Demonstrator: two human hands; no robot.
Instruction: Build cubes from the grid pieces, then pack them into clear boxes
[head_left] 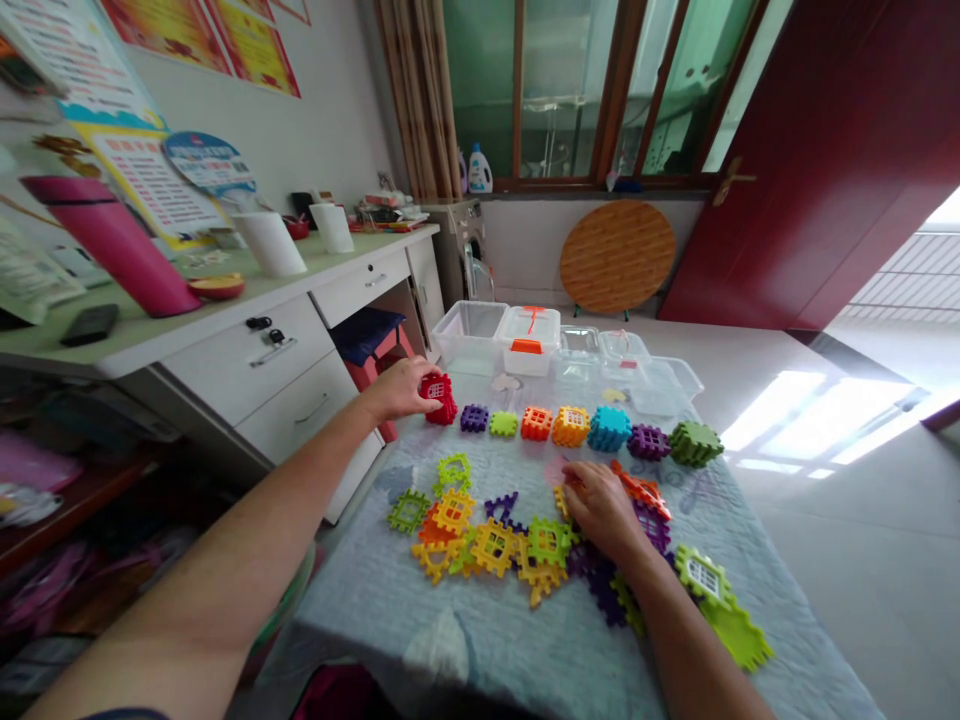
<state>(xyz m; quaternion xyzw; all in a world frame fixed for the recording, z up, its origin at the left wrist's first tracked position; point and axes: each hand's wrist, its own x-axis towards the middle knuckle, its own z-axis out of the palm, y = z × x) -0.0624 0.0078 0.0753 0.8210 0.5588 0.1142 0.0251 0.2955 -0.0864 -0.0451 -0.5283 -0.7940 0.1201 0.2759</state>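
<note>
My left hand (403, 390) is closed round the side of a stack of red plastic interlocking tiles (442, 399) at the left end of a row. Along that row stand stacks sorted by colour, among them purple (474, 418), orange (536, 424), yellow (571, 427), blue (609, 429) and dark green (695, 444). Nearer me, my right hand (602, 503) reaches into a loose pile, its fingers curled down and pressed together; what they grip is hidden. Loose yellow tiles (495, 547) and a lime-green tile (550, 541) lie left of it, orange pieces (641, 490) just right.
Clear plastic boxes (469, 345) and a lidded box with an orange latch (531, 350) stand at the table's far end. A white desk (285, 350) runs along the left, with a blue-topped stool (369, 335) beside it. A cloth (360, 590) covers the table.
</note>
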